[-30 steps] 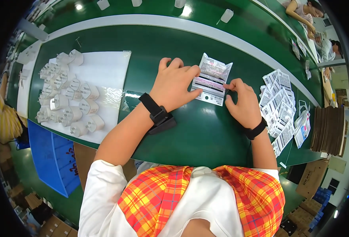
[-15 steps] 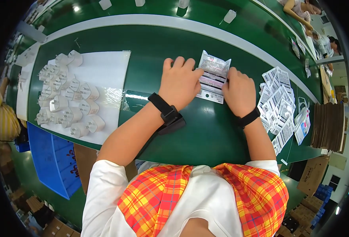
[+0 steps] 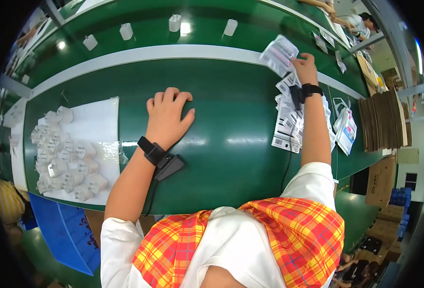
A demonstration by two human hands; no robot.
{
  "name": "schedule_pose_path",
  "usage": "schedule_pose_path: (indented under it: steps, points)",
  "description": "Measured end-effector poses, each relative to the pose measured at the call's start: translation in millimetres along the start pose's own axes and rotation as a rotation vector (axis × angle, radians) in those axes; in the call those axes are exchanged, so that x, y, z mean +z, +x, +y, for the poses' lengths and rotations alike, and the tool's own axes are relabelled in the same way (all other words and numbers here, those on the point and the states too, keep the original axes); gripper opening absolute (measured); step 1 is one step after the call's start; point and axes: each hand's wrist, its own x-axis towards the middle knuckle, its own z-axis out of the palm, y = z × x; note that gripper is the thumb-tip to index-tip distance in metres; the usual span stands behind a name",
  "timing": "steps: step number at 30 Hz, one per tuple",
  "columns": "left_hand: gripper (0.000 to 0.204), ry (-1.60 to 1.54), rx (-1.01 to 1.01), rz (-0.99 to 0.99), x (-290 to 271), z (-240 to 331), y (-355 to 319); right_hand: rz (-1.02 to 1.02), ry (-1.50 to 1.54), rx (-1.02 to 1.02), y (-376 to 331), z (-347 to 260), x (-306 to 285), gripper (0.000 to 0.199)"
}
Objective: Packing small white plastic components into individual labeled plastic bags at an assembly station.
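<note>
Green table top (image 3: 231, 177), smooth and shiny, across the middle of the view. At 10 o'clock from the middle, left hand (image 3: 167, 115), palm down over the green, fingers spread wide and bent a little. Hard to tell whether touching the table. Around that wrist, a black strap (image 3: 150, 150) with a dark block just under it.

At 1 o'clock, silver packet (image 3: 277, 54), a bit blurry, tipped up at a slant. Pinched at its right edge by the right hand (image 3: 306, 71), with fingers curled and gripping it. In view, in front of the far white rail (image 3: 173, 52) and just past the top end of a pile of printed packs (image 3: 284, 126). Hard to tell whether touching that pile.

Pile of black and white packs between 2 and 3 o'clock, partly behind the right arm. At 3 o'clock, a white pouch (image 3: 346, 132) with a loop, and beside it a tall stack of brown cardboard (image 3: 380, 122).

At 9 o'clock, lots of white plugs (image 3: 60, 169) bunched on a white sheet (image 3: 104, 117). At 8 o'clock, lower than the table, a blue bin (image 3: 53, 235).
</note>
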Motion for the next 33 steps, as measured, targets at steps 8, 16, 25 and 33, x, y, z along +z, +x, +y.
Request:
schedule_pose_path:
  steps: [8, 16, 25, 33]
  points:
    - [0.029, -0.028, 0.016, -0.047, -7, -13, -6, -0.581, -0.396, 0.106, -126, 45, -191, 0.025]
    - [0.029, 0.0, 0.005, -0.059, -7, -13, -3, -0.5, -0.426, -0.046, -226, 65, -176, 0.025]
    - [0.029, -0.188, 0.135, 0.143, -30, -6, -4, -0.656, 0.238, -0.765, -159, -146, -48, 0.025]
    - [0.042, -0.204, -0.08, -0.299, -10, -20, -7, -1.093, 0.239, -0.937, -172, -199, 50, 0.028]
